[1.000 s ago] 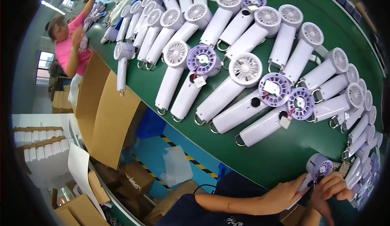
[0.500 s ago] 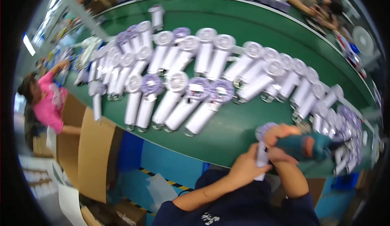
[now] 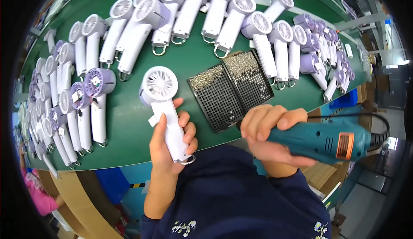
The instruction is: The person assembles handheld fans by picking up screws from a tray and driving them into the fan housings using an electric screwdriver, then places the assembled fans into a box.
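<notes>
A white handheld fan [image 3: 160, 84] is wrapped in the fingers of my left hand [image 3: 160, 146], its round grille facing up and a metal loop at the handle's lower end. A small white tab sticks out beside my thumb. My right hand [image 3: 271, 131] grips a teal electric screwdriver [image 3: 318, 138] with an orange-framed vent, lying level and pointing left. The tip of the tool is over the near edge of a black screw tray [image 3: 215, 105]; whether it touches a screw I cannot tell. Small screws [image 3: 243, 65] are heaped at the tray's far side.
White fans [image 3: 189, 13] lie in a curved row across the green table [image 3: 129, 127]. Several fans with open purple heads [image 3: 99, 82] lie at left, more purple-headed ones [image 3: 309, 62] at right. A black cord [image 3: 378, 127] trails off the screwdriver. At lower left are a cardboard box [image 3: 81, 196] and another person [image 3: 41, 191].
The view has turned rightward and the tray has come into sight. The screwdriver has left the fan and moved to the tray; the fan now shows its grille, apart from the tool.
</notes>
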`<action>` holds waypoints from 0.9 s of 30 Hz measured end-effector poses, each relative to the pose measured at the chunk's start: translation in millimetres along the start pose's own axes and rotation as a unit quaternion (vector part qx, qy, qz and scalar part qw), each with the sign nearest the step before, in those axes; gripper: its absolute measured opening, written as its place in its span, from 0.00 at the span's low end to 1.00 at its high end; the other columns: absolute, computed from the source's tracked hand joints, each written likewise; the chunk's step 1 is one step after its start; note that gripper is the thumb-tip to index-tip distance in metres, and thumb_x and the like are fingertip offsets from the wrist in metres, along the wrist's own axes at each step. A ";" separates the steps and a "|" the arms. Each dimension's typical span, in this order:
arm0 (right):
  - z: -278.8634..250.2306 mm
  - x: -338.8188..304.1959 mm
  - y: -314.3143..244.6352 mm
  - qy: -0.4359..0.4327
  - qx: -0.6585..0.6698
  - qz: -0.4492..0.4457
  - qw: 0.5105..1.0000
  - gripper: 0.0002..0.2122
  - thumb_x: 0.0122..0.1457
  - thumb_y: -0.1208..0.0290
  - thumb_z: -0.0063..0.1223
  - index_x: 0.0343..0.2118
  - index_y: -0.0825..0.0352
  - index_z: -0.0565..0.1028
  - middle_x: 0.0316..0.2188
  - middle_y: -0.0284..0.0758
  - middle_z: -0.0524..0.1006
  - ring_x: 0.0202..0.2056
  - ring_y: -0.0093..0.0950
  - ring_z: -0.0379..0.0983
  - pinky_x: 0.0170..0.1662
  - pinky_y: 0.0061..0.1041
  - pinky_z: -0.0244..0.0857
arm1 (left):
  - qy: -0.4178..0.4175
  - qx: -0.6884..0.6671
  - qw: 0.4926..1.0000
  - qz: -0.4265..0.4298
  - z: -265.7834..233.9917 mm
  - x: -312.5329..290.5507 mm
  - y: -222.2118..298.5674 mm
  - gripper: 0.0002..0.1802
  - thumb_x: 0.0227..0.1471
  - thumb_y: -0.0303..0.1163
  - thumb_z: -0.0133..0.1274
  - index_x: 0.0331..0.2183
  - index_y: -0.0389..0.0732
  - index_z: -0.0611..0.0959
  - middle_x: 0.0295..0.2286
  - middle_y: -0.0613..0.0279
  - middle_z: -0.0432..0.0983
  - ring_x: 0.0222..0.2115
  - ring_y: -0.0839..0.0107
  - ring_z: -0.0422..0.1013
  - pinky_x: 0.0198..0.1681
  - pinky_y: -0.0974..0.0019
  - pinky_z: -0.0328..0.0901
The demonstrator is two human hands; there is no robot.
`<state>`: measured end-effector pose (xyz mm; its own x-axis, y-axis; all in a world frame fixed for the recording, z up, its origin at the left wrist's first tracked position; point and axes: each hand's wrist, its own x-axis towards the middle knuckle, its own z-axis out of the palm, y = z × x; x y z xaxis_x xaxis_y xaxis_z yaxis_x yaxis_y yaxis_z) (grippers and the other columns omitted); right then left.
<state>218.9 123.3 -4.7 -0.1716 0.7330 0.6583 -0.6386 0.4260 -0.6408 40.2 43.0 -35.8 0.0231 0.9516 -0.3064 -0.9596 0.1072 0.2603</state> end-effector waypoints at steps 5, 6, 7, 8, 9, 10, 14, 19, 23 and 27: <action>-12.1 -0.9 1.2 -0.005 -0.029 -0.036 0.999 0.37 0.49 0.28 0.43 0.41 0.65 0.62 0.22 0.36 0.68 0.16 0.27 0.64 0.18 0.27 0.64 | -0.003 -0.068 0.996 -0.055 4.1 12.5 -12.7 0.29 0.64 0.48 0.32 0.59 0.39 0.61 0.29 0.63 0.63 0.22 0.72 0.61 0.15 0.70 0.60; -13.2 -1.0 2.5 0.007 -0.029 -0.029 0.999 0.38 0.49 0.27 0.42 0.41 0.65 0.62 0.22 0.36 0.67 0.16 0.27 0.64 0.18 0.27 0.64 | 0.008 -0.055 0.997 -0.049 2.6 13.1 -15.1 0.29 0.64 0.48 0.32 0.58 0.39 0.61 0.28 0.62 0.63 0.22 0.72 0.61 0.15 0.71 0.60; -13.9 -0.2 3.4 0.019 -0.031 -0.025 0.999 0.38 0.49 0.27 0.41 0.41 0.65 0.62 0.22 0.35 0.67 0.16 0.27 0.64 0.18 0.26 0.63 | -0.003 -0.058 0.997 -0.045 2.0 13.0 -15.1 0.26 0.64 0.45 0.33 0.56 0.39 0.63 0.28 0.62 0.63 0.22 0.73 0.61 0.16 0.71 0.59; -14.4 0.9 3.6 0.013 -0.029 -0.018 0.999 0.39 0.49 0.26 0.40 0.42 0.65 0.62 0.22 0.35 0.67 0.16 0.27 0.64 0.18 0.26 0.63 | 0.000 -0.062 0.997 -0.048 0.3 12.7 -15.2 0.26 0.64 0.45 0.33 0.56 0.39 0.63 0.28 0.62 0.63 0.22 0.73 0.61 0.16 0.71 0.59; -14.3 1.3 3.1 0.013 -0.031 -0.013 0.999 0.39 0.49 0.26 0.40 0.42 0.65 0.62 0.22 0.35 0.67 0.16 0.27 0.64 0.18 0.26 0.63 | -0.003 -0.045 0.998 -0.041 -1.6 12.0 -15.2 0.24 0.64 0.44 0.34 0.54 0.40 0.64 0.27 0.62 0.62 0.21 0.73 0.61 0.16 0.71 0.59; -14.9 1.4 2.4 0.013 -0.038 -0.013 0.999 0.39 0.49 0.26 0.40 0.42 0.65 0.62 0.22 0.35 0.67 0.16 0.27 0.64 0.18 0.27 0.63 | -0.007 -0.028 0.999 -0.036 -3.0 12.3 -16.2 0.21 0.64 0.42 0.35 0.53 0.40 0.65 0.27 0.62 0.62 0.21 0.73 0.61 0.16 0.71 0.59; -18.5 3.2 3.0 -0.007 -0.049 -0.001 0.999 0.40 0.48 0.25 0.40 0.44 0.65 0.62 0.23 0.35 0.67 0.17 0.27 0.64 0.19 0.27 0.64 | 0.019 0.014 0.999 -0.027 2.1 11.3 -18.4 0.17 0.63 0.37 0.38 0.50 0.40 0.65 0.26 0.62 0.61 0.20 0.74 0.60 0.15 0.71 0.60; -19.4 -1.3 10.7 0.006 -0.044 0.002 0.999 0.40 0.48 0.25 0.39 0.44 0.65 0.62 0.24 0.35 0.67 0.18 0.27 0.65 0.20 0.28 0.64 | 0.026 0.022 0.999 -0.025 2.6 13.4 -18.8 0.17 0.62 0.36 0.39 0.50 0.39 0.65 0.25 0.62 0.61 0.19 0.74 0.61 0.15 0.71 0.60; -18.5 -1.5 10.8 0.007 -0.047 0.001 0.999 0.40 0.49 0.25 0.38 0.44 0.65 0.62 0.24 0.36 0.67 0.18 0.28 0.65 0.20 0.28 0.63 | 0.022 0.029 0.999 -0.027 1.1 12.8 -18.2 0.17 0.61 0.36 0.40 0.50 0.39 0.65 0.26 0.62 0.61 0.20 0.74 0.61 0.15 0.71 0.61; -18.1 -0.8 8.7 0.009 -0.049 -0.003 0.999 0.40 0.49 0.25 0.38 0.44 0.65 0.62 0.24 0.36 0.67 0.18 0.28 0.65 0.20 0.28 0.63 | 0.026 0.046 0.998 -0.022 5.5 15.1 -19.6 0.18 0.61 0.36 0.41 0.50 0.39 0.64 0.26 0.61 0.61 0.20 0.75 0.62 0.16 0.71 0.61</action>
<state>227.1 136.1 -18.0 -0.1532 0.7394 0.6556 -0.5632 0.4799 -0.6727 61.0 56.9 -40.5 0.0470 0.9292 -0.3665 -0.9282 0.1762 0.3276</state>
